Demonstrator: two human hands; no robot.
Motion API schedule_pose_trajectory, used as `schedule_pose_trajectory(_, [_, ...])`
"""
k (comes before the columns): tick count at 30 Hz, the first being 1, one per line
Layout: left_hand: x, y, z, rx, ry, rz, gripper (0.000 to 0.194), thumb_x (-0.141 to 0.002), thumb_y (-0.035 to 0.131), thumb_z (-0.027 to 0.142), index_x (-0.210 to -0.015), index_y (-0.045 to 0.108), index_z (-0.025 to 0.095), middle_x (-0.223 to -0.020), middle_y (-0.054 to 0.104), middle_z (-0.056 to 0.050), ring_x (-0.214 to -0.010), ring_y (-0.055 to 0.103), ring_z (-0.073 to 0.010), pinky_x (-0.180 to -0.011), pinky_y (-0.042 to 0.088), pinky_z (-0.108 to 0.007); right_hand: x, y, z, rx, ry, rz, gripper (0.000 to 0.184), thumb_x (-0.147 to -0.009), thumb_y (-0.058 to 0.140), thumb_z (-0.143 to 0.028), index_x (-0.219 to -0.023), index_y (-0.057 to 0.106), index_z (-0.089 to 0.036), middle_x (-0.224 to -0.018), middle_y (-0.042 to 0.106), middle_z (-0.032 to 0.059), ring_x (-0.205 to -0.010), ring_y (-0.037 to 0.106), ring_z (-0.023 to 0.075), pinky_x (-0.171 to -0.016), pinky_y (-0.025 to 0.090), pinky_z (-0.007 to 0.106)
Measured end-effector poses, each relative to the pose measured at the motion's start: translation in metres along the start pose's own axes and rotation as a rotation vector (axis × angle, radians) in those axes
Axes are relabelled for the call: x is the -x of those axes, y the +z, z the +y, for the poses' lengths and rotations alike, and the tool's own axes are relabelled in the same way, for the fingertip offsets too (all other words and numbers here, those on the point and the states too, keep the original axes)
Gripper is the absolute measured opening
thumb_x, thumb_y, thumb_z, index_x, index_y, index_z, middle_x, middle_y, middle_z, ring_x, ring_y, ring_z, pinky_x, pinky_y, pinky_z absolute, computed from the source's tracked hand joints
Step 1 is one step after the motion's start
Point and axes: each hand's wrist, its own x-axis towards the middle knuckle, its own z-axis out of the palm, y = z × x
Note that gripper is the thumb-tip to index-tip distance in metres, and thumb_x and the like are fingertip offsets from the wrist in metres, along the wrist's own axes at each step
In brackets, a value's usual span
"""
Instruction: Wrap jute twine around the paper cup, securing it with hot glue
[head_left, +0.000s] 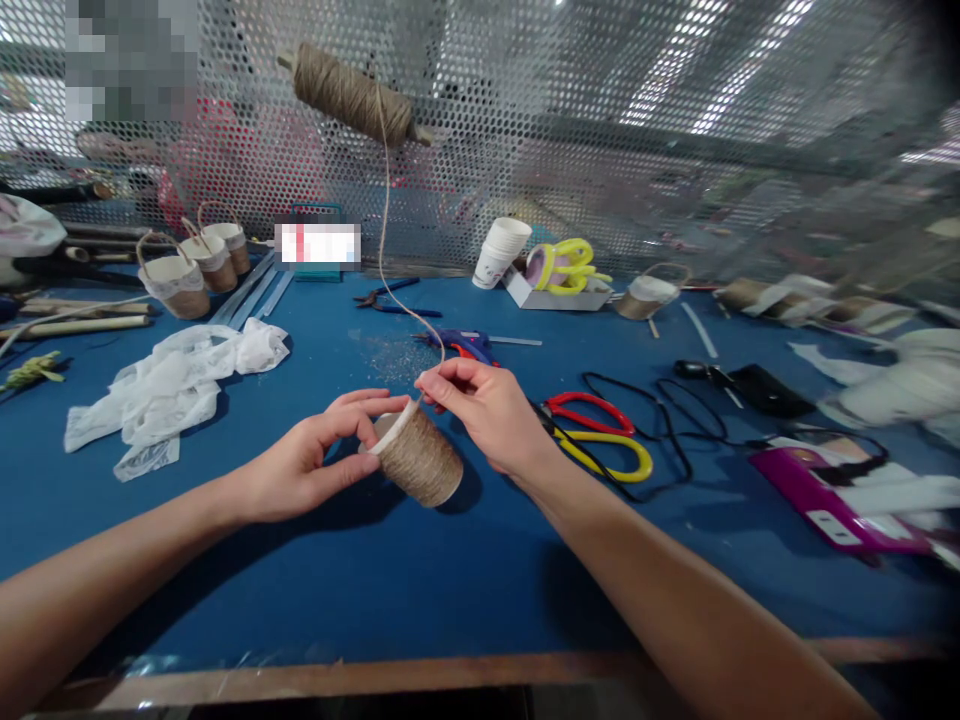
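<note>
A paper cup (421, 458) wrapped in brown twine lies tilted above the blue table, its white rim facing up and left. My left hand (315, 455) grips that rim, thumb outside and fingers at the opening. At the upper edge of the cup, my right hand (480, 400) pinches the twine (386, 215). This strand runs up from my fingertips to a large twine spool (352, 95) hung on the perforated metal screen. Behind my right hand sits a blue glue gun (457, 342), partly hidden by the fingers.
White lace (180, 385) is heaped at left, near several finished small baskets (176, 285). Pliers (397, 297), stacked paper cups (501, 252) and a box with yellow-handled scissors (562, 285) stand at the back. Red-and-yellow-handled scissors (611, 455), a black cord (679, 450) and a purple packet (832, 495) lie right.
</note>
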Motion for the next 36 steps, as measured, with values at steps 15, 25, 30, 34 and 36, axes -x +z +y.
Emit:
schedule_pose_trajectory(15, [0.0, 0.0, 0.004, 0.004, 0.034, -0.025, 0.008, -0.086, 0.046, 0.016, -0.078, 0.047, 0.018, -0.137, 0.043, -0.009, -0.132, 0.027, -0.0222, -0.106, 0.023, -0.045, 0.004, 0.005, 0.001, -0.011, 0.057, -0.076, 0.024, -0.077, 0.057, -0.038, -0.069, 0.05, -0.017, -0.062, 0.048, -0.0041, -0.057, 0.044, 0.0089, -0.056, 0.036, 0.025])
schedule_pose_trajectory(25, [-0.001, 0.0, 0.006, 0.012, -0.007, -0.021, 0.009, -0.085, 0.047, 0.017, -0.076, 0.047, 0.018, -0.135, 0.046, -0.008, -0.133, 0.026, -0.0216, -0.107, 0.024, -0.046, 0.008, 0.007, -0.004, 0.282, 0.01, -0.145, 0.022, -0.089, 0.038, -0.032, -0.07, 0.04, -0.021, -0.065, 0.043, -0.0033, -0.06, 0.043, 0.0118, -0.058, 0.034, 0.027])
schedule_pose_trajectory(30, [-0.001, 0.0, 0.004, -0.019, -0.028, -0.01, 0.007, -0.079, 0.057, 0.019, -0.08, 0.05, 0.018, -0.133, 0.047, -0.01, -0.132, 0.028, -0.0247, -0.106, 0.024, -0.048, 0.009, 0.007, -0.001, 0.344, -0.054, -0.097, 0.021, -0.089, 0.035, -0.033, -0.073, 0.041, -0.02, -0.065, 0.046, -0.0017, -0.06, 0.046, 0.0127, -0.057, 0.036, 0.027])
schedule_pose_trajectory(34, [-0.001, 0.001, 0.003, -0.06, -0.065, 0.013, 0.012, -0.076, 0.06, 0.023, -0.084, 0.053, 0.017, -0.128, 0.051, -0.011, -0.13, 0.03, -0.027, -0.105, 0.024, -0.05, 0.016, 0.01, -0.001, 0.47, -0.19, -0.001, 0.017, -0.089, 0.035, -0.031, -0.077, 0.041, -0.02, -0.069, 0.049, 0.0005, -0.061, 0.048, 0.0136, -0.059, 0.039, 0.028])
schedule_pose_trajectory(36, [-0.002, 0.003, 0.003, -0.058, -0.071, 0.041, 0.015, -0.076, 0.061, 0.025, -0.086, 0.054, 0.017, -0.125, 0.053, -0.011, -0.129, 0.032, -0.027, -0.105, 0.026, -0.049, 0.02, 0.013, -0.001, 0.548, -0.253, 0.017, 0.015, -0.089, 0.035, -0.03, -0.079, 0.041, -0.02, -0.074, 0.052, 0.0029, -0.065, 0.051, 0.0148, -0.061, 0.04, 0.029])
